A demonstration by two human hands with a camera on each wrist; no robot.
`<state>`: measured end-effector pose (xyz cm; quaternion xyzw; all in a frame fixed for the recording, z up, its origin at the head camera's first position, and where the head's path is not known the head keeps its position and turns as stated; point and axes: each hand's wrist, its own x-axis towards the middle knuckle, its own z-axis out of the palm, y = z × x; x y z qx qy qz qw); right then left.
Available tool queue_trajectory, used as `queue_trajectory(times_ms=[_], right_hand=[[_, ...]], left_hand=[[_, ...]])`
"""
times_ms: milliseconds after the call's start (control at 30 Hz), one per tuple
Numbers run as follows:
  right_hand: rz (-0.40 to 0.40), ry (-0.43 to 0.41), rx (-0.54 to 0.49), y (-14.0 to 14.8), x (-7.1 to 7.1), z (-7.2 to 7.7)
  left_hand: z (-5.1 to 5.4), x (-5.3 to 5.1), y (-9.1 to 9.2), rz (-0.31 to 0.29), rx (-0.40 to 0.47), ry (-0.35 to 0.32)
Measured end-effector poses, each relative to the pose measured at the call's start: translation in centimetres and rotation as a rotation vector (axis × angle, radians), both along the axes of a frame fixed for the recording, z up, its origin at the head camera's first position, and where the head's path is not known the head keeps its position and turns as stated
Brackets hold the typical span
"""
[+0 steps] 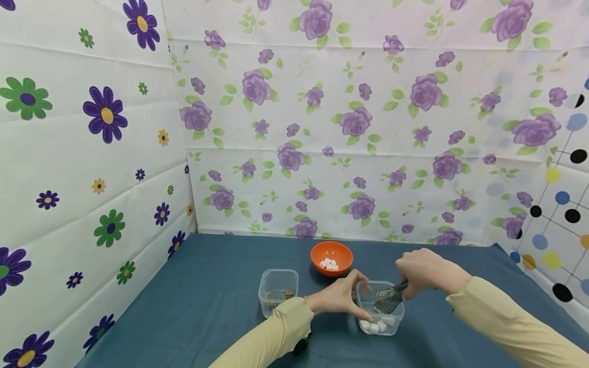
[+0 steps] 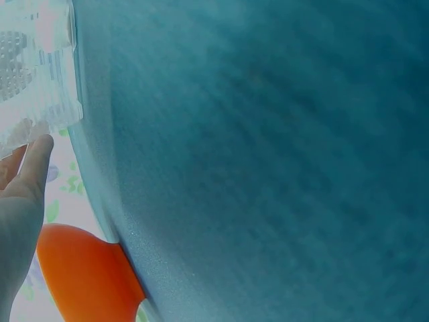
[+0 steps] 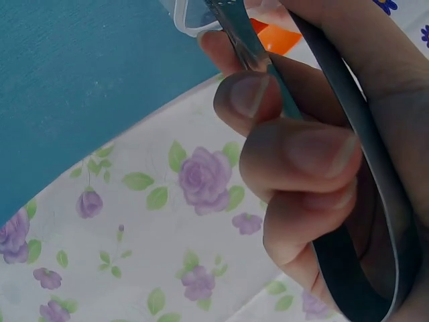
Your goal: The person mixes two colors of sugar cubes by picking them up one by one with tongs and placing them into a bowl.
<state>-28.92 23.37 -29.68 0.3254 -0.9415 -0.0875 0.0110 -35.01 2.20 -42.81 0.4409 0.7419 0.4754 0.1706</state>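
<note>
In the head view my left hand holds the left side of a clear plastic container, thumb at the near side and fingers at the far side. White pieces lie at the container's near end. My right hand grips dark metal tongs, whose perforated heads are inside the container. The right wrist view shows the fingers of my right hand curled round the tongs. In the left wrist view my left hand touches the clear container.
An orange bowl with white cubes stands behind my left hand. To the left is another clear container with brown pieces. A small black object lies by my left sleeve. Patterned cloth walls enclose the blue table surface.
</note>
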Motion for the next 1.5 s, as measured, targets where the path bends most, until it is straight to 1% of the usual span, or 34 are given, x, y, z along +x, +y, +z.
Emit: queue_trajectory(times_ms=[267, 467, 700, 967, 1133, 1233, 1300, 1433, 1500], right_hand=[[0.009, 0.025, 0.017, -0.5, 0.2, -0.4], [0.026, 0.054, 0.038, -0.7, 0.1, -0.7], [0.022, 0.052, 0.039, -0.7, -0.1, -1.2], [0.011, 0.035, 0.036, -0.6, -0.1, -1.2], [0.007, 0.021, 0.013, -0.3, -0.2, -0.9], [0.018, 0.020, -0.004, 0.2, -0.4, -0.9], [0.039, 0.023, -0.022, 0.5, -0.4, -0.9], [0.084, 0.014, -0.090, 1.3, -0.4, -0.8], [0.089, -0.004, -0.126, 1.7, -0.3, -0.6]], left_hand=[[0.2, 0.1, 0.0, 0.000, -0.011, 0.002], [0.1, 0.0, 0.0, -0.001, -0.001, -0.010], [0.0, 0.0, -0.1, 0.002, -0.001, -0.014], [0.0, -0.1, -0.1, 0.004, -0.005, -0.018], [0.0, -0.1, -0.1, 0.002, -0.002, -0.014], [0.0, -0.1, -0.1, 0.002, 0.000, -0.016], [0.0, -0.1, -0.1, 0.003, 0.000, -0.020], [-0.1, -0.1, 0.0, 0.006, 0.000, -0.021], [-0.1, -0.1, 0.0, 0.010, 0.001, -0.021]])
